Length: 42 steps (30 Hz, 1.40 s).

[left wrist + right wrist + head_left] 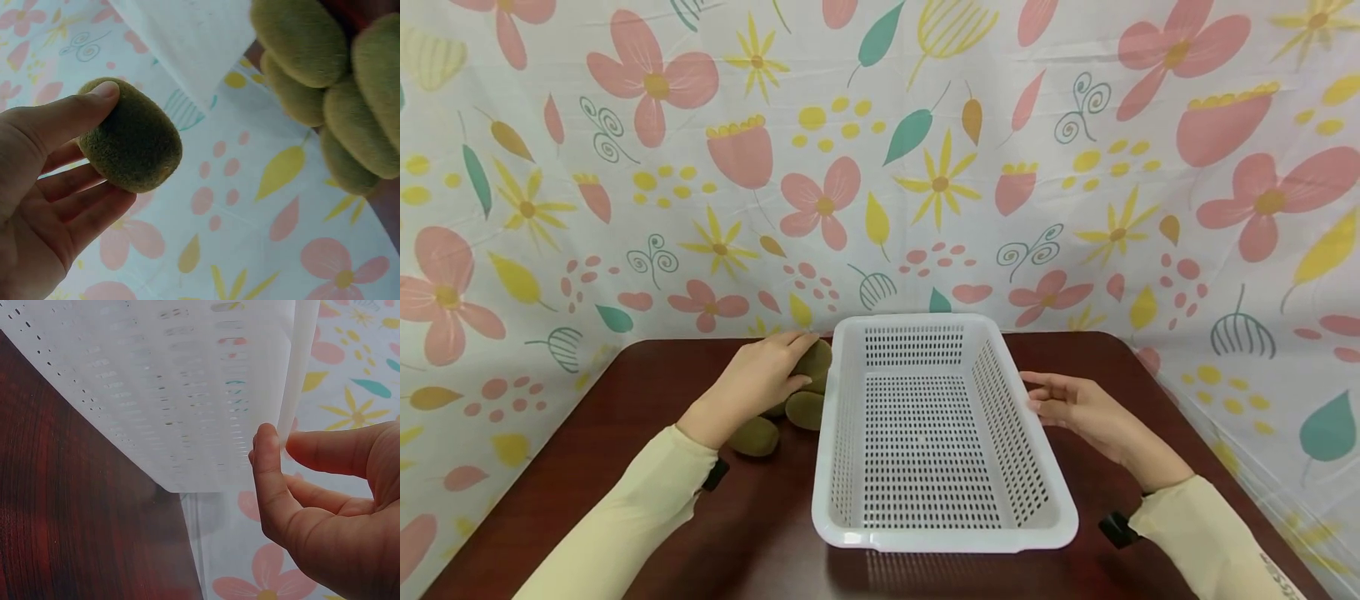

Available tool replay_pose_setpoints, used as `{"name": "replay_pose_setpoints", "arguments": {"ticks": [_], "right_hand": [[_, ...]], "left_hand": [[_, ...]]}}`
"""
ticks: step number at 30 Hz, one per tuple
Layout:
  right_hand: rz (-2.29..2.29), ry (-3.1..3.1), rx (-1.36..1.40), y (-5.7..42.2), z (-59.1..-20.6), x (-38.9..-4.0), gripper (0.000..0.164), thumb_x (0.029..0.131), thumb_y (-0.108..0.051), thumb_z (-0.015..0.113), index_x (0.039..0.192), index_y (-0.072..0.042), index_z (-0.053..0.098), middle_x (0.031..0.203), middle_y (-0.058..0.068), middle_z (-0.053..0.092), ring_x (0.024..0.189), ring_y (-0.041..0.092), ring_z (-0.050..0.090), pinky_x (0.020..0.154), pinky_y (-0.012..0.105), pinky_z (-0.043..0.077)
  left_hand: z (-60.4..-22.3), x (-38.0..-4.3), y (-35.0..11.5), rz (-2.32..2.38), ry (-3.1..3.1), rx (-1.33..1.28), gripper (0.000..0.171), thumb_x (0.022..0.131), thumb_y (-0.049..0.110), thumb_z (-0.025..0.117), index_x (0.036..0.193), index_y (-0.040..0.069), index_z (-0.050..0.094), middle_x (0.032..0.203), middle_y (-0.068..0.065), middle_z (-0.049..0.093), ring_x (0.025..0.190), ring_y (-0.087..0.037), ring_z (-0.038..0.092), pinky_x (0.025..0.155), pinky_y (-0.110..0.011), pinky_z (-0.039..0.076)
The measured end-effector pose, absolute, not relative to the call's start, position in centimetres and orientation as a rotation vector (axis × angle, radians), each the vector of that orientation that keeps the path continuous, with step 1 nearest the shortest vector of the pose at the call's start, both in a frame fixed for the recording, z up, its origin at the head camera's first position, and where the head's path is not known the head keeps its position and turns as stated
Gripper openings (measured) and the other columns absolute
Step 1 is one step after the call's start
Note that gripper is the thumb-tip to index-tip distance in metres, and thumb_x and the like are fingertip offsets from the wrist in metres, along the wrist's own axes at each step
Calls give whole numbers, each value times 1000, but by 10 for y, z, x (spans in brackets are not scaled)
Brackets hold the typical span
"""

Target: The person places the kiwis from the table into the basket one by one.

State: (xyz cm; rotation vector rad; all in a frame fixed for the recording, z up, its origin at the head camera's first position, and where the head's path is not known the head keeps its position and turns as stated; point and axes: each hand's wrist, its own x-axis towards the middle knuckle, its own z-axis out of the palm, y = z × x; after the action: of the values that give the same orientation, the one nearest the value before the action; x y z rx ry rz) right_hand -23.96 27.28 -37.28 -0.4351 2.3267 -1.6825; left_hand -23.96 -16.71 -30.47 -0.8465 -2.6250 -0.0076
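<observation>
Pale yellow sleeves (pixel 625 517) reach forward over a dark red-brown table (pixel 760 525), a black band (pixel 717 474) showing at each wrist. At the left, the left hand (pixel 752 379) pinches one kiwi (pixel 134 140) between thumb and fingers, just beside the basket's left side. That kiwi is a plump, blunt-ended oval with a fine, fuzzy skin, greenish brown along its edges and almost black where shadow covers its middle. A small tan spot marks its lower end in the left wrist view. Other kiwis (pixel 756 436) lie close together on the table below the hand, olive brown, oval and matt; the left wrist view shows at least five. The basket (pixel 925 537) is pale grey-white, rectangular and smooth-rimmed, with rows of small slots through its floor and walls. On its right side, the right hand (pixel 1078 412) pinches the rim, fingers underneath. Behind hangs a white cloth (pixel 880 250) with pink, yellow and teal flowers and leaves.
</observation>
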Motion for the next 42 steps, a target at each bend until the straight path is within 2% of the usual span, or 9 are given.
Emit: {"name": "replay_pose_setpoints", "arguments": {"ticks": [4,11,20,32,38,42], "right_hand": [[-1685,2330,-441,273,-374,-240,61,97,-16,60,146,6,31,111,18,55,98,12,62,85,26,53],[-1688,2323,-455,273,-374,-240,61,97,-16,59,146,7,31,111,19,56,98,13,63,85,27,53],[-1679,2335,-461,273,-373,-240,61,97,-15,59,146,8,31,111,18,56,97,11,63,85,27,53],[-1688,2320,-460,272,-373,-239,61,97,-15,59,145,9,31,111,17,57,97,12,63,84,26,53],[-1686,2325,-446,273,-372,-239,61,96,-15,60,145,8,31,111,19,55,97,11,63,84,26,53],[-1691,2313,-453,273,-372,-240,60,97,-15,59,145,8,31,111,18,55,97,12,63,84,26,53]], "left_hand": [[-292,-244,-157,-90,-2669,-846,57,83,22,78,131,1,56,117,-14,63,96,-31,64,72,-42,56],[-277,-258,-143,-318,-2750,-870,58,84,21,77,133,1,54,125,-17,61,106,-31,62,86,-44,53],[-267,-281,-133,-562,-2797,-899,58,85,21,75,133,-2,53,128,-16,60,112,-29,60,92,-41,50],[-255,-309,-102,-841,-2851,-783,53,85,24,76,128,-1,57,119,-15,63,110,-29,60,89,-37,52],[-252,-319,-81,-989,-2888,-708,44,85,24,75,121,2,62,111,-12,67,98,-22,63,82,-30,53],[-253,-327,-69,-1073,-2901,-649,45,85,24,76,120,0,63,106,-13,68,90,-21,65,77,-29,55]]}}
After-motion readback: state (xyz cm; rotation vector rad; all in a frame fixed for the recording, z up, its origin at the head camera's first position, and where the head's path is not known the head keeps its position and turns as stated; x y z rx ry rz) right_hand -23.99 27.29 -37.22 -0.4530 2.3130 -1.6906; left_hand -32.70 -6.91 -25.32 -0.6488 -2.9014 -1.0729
